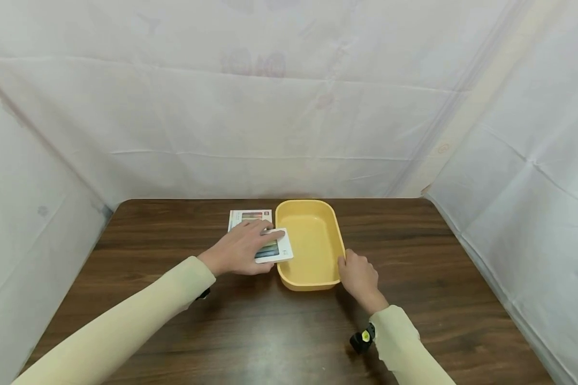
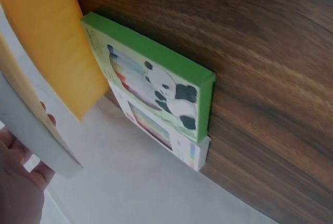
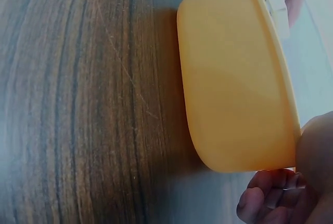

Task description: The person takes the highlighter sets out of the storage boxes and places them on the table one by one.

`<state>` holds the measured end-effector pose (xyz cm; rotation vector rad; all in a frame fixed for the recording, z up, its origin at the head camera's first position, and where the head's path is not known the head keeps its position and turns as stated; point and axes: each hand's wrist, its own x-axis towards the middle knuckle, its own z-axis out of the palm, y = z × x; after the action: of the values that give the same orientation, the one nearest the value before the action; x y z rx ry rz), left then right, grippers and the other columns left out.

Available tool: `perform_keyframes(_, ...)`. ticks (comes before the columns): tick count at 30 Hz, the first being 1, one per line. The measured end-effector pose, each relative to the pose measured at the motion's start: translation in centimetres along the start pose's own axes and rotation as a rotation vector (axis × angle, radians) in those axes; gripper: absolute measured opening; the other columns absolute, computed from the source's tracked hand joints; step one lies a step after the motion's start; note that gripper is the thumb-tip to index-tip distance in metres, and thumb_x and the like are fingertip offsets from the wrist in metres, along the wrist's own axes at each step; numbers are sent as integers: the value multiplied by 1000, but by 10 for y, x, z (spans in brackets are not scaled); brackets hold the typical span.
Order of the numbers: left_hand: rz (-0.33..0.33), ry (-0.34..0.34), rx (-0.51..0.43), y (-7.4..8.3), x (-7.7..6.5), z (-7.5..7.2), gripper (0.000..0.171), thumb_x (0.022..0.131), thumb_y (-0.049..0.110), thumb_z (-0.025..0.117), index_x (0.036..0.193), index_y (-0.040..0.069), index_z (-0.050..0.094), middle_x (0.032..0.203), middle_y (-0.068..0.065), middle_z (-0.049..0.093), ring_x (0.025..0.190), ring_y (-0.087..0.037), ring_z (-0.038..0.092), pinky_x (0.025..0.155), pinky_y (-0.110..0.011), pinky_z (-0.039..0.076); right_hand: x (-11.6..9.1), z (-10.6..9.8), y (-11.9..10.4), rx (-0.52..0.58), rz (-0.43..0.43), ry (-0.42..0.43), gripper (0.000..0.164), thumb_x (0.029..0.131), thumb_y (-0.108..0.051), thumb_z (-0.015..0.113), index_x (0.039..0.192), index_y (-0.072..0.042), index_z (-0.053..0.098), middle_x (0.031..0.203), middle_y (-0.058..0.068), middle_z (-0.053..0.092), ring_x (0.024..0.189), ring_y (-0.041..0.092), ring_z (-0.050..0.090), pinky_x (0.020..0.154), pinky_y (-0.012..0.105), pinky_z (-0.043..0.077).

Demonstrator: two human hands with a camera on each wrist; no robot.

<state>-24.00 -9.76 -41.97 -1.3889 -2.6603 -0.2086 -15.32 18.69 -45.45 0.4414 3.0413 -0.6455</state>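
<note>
My left hand [image 1: 243, 249] holds a flat white box [image 1: 285, 247], with coloured sticks visible through its window, over the left rim of a yellow plastic basin [image 1: 313, 235]. Seen edge-on in the left wrist view, this held box [image 2: 32, 133] is gripped between thumb and fingers. The right hand [image 1: 358, 275] grips the basin's rim at its near right corner. Beside the basin on the left lie a green box with a panda picture [image 2: 145, 73] and another white windowed box [image 1: 236, 218]. From the head view, my left hand hides the green box.
The dark wooden table [image 1: 270, 337] carries the basin and boxes near its back edge. White sheeting [image 1: 289, 117] rises behind the table and along both sides.
</note>
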Motion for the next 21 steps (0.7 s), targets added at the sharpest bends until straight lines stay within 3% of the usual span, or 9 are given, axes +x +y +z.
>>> perform_keyframes(3,-5,11,4,-3,-4,1,66,81,53,58,141,27,49,129,-7,55,121,-25,50,103,-44,41,0,1,3,1,4,-6,30,100,-26,39,84,-7,55,63,6,51,54,20,49,47,32,35)
perform_keyframes(11,-54,-40,12,-9,-18,5,68,82,55,57,144,30,45,135,-7,52,124,-23,49,97,-47,43,1,5,5,5,13,-11,29,100,-25,38,87,-6,57,63,6,51,52,20,49,46,31,35)
perform_keyframes(21,-67,-30,10,-13,-33,17,68,81,53,59,143,29,47,133,-7,55,119,-22,52,95,-44,44,7,5,5,-7,-3,0,30,99,-25,38,81,-7,54,62,6,50,53,21,49,47,33,35)
